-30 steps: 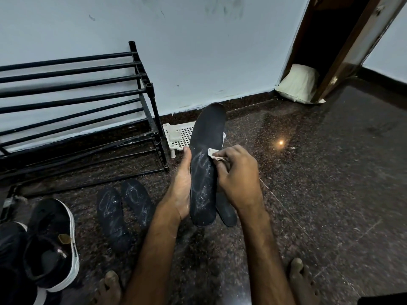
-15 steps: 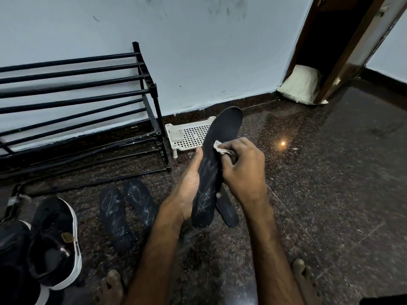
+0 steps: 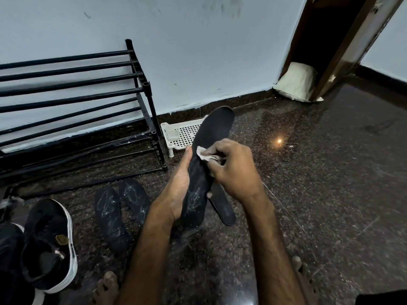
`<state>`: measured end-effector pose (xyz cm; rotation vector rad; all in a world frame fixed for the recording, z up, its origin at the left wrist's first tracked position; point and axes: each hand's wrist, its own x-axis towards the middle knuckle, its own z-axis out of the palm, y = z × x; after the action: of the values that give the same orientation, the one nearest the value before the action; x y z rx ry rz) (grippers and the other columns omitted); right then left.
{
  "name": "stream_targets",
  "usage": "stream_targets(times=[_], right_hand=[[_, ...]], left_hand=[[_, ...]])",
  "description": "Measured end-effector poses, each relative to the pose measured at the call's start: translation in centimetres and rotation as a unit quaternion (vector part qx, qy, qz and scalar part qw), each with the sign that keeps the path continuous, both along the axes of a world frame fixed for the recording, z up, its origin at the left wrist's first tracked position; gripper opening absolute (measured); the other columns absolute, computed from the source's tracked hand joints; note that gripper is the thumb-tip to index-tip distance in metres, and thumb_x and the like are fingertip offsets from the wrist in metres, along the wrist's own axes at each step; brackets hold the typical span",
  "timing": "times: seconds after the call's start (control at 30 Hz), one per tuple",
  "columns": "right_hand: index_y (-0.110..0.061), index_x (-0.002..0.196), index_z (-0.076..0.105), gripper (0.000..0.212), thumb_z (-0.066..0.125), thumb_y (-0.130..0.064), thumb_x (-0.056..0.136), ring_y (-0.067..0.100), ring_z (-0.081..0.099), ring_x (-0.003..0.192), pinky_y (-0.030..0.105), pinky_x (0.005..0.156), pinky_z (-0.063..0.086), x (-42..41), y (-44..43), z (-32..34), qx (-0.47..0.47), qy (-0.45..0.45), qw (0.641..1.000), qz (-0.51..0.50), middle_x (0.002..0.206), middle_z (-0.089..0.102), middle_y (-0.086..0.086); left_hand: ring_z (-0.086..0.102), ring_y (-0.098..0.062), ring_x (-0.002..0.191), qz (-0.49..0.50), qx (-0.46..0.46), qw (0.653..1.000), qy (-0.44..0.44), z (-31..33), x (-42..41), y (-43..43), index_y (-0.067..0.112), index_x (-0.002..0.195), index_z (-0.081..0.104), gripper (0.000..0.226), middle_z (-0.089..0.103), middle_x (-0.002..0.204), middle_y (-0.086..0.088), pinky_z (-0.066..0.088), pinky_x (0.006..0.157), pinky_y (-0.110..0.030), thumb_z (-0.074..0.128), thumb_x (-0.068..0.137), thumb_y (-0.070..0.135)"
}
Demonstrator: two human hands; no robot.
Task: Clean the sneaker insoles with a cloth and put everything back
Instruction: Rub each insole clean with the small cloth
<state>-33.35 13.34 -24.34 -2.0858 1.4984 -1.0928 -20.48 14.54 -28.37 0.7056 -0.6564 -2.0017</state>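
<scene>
Right now your left hand (image 3: 178, 190) grips the black insole (image 3: 212, 130) from its left side: the thumb lies straight along the near edge, and one fingertip shows past the far edge, so the fingers wrap behind it. You hold the insole tilted, with its toe end pointing up and away toward the wall (image 3: 198, 51) and its heel end low by your wrist; you cannot tell whether the heel touches the floor (image 3: 330, 172). Your right hand (image 3: 233, 170) has its fingers curled round a small pale cloth (image 3: 203, 153) and presses it against the upper face of the insole about midway along. Below the cloth, the insole's surface shows whitish scuffs and specks. A second insole (image 3: 223, 209) lies flat on the floor just behind the held one, partly hidden by your right wrist. Two more insoles (image 3: 110, 216) lie side by side on the floor to your left, both marked with pale scribbles. Further left, a black sneaker (image 3: 48, 243) with a white sole sits at the frame's lower corner, its opening facing up. A black metal shoe rack (image 3: 77, 95) stands against the wall, and a white perforated plastic tray (image 3: 180, 134) sits on the floor just beside its right leg, behind the held insole. A cream pillow (image 3: 296, 83) rests in the doorway at the far right. Your bare toes (image 3: 108, 285) show at the bottom edge.
</scene>
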Motion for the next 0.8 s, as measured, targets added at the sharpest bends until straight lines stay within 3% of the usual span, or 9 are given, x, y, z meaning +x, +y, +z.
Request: stream_targets(times=[0.13, 0.2, 0.3, 0.37, 0.47, 0.6, 0.67, 0.8], right_hand=[[-0.01, 0.093, 0.073, 0.014, 0.07, -0.003, 0.081, 0.01, 0.062, 0.084, 0.029, 0.084, 0.054, -1.0, -0.3, -0.7, -0.039, -0.011, 0.992, -0.121, 0.093, 0.067, -0.002], [-0.011, 0.093, 0.072, 0.015, 0.07, -0.002, 0.082, 0.005, 0.061, 0.083, 0.02, 0.081, 0.053, -0.2, 0.0, -0.1, -0.052, -0.042, 0.994, -0.087, 0.092, 0.066, -0.004], [-0.012, 0.089, 0.074, 0.017, 0.071, 0.0, 0.079, -0.001, 0.061, 0.08, 0.007, 0.073, 0.045, 0.2, 0.3, 0.3, 0.007, -0.039, 0.998, 0.039, 0.089, 0.068, -0.006], [-0.011, 0.091, 0.076, 0.018, 0.071, 0.001, 0.079, 0.001, 0.061, 0.08, 0.01, 0.075, 0.048, -0.4, 0.1, 0.1, 0.015, -0.015, 1.0, 0.014, 0.09, 0.069, -0.004], [-0.009, 0.096, 0.074, 0.017, 0.07, -0.002, 0.082, 0.007, 0.062, 0.086, 0.02, 0.086, 0.052, -0.7, -0.2, -0.1, -0.036, -0.007, 0.994, -0.106, 0.096, 0.068, -0.002], [-0.009, 0.092, 0.075, 0.017, 0.071, 0.001, 0.08, 0.001, 0.06, 0.083, 0.006, 0.081, 0.046, 0.7, 0.3, 0.8, -0.044, -0.029, 0.999, 0.015, 0.092, 0.068, -0.002], [-0.01, 0.091, 0.076, 0.018, 0.072, 0.002, 0.078, 0.002, 0.061, 0.081, 0.011, 0.079, 0.049, 0.0, 0.4, 0.8, 0.007, -0.008, 0.999, 0.04, 0.092, 0.069, -0.002], [-0.009, 0.098, 0.075, 0.019, 0.071, -0.001, 0.081, 0.01, 0.063, 0.089, 0.027, 0.09, 0.053, -1.7, -0.1, 0.4, -0.022, 0.036, 0.994, -0.103, 0.099, 0.068, 0.0]], left_hand=[[0.059, -0.023, 0.069, -0.006, -0.025, 0.997, -0.066, -0.5, 0.3, -0.1, 0.01, 0.122, 0.065, 0.068, 0.061, 0.092, -0.015, 0.05, 0.051, -0.031, 0.04, 0.095, 0.067], [0.061, -0.019, 0.066, -0.014, -0.031, 0.998, -0.053, -0.3, 0.2, 0.0, 0.015, 0.125, 0.065, 0.063, 0.064, 0.094, -0.011, 0.048, 0.05, -0.03, 0.038, 0.097, 0.064], [0.062, -0.016, 0.061, -0.002, -0.009, 1.0, -0.03, -0.2, 0.4, 0.0, 0.014, 0.121, 0.065, 0.062, 0.067, 0.092, -0.008, 0.046, 0.047, -0.027, 0.035, 0.097, 0.064], [0.06, -0.018, 0.06, 0.0, -0.004, 1.0, -0.026, -0.5, 0.5, -0.1, 0.013, 0.118, 0.065, 0.063, 0.061, 0.089, -0.01, 0.046, 0.046, -0.027, 0.035, 0.097, 0.064], [0.058, -0.019, 0.063, -0.012, -0.009, 0.999, -0.036, -0.4, 0.2, 0.0, 0.013, 0.114, 0.068, 0.063, 0.058, 0.088, -0.012, 0.046, 0.048, -0.028, 0.037, 0.097, 0.065], [0.065, -0.016, 0.058, -0.012, 0.014, 1.0, -0.009, 0.0, 0.1, 0.2, 0.016, 0.112, 0.07, 0.058, 0.07, 0.083, -0.007, 0.048, 0.044, -0.025, 0.033, 0.099, 0.06], [0.065, -0.018, 0.062, -0.006, 0.009, 1.0, -0.017, -0.2, 0.5, 0.2, 0.016, 0.116, 0.069, 0.06, 0.068, 0.093, -0.01, 0.048, 0.046, -0.028, 0.036, 0.097, 0.062], [0.062, -0.024, 0.071, -0.01, -0.005, 0.999, -0.049, -0.8, 0.6, 0.1, 0.01, 0.122, 0.064, 0.066, 0.061, 0.094, -0.016, 0.049, 0.048, -0.029, 0.042, 0.093, 0.064]])
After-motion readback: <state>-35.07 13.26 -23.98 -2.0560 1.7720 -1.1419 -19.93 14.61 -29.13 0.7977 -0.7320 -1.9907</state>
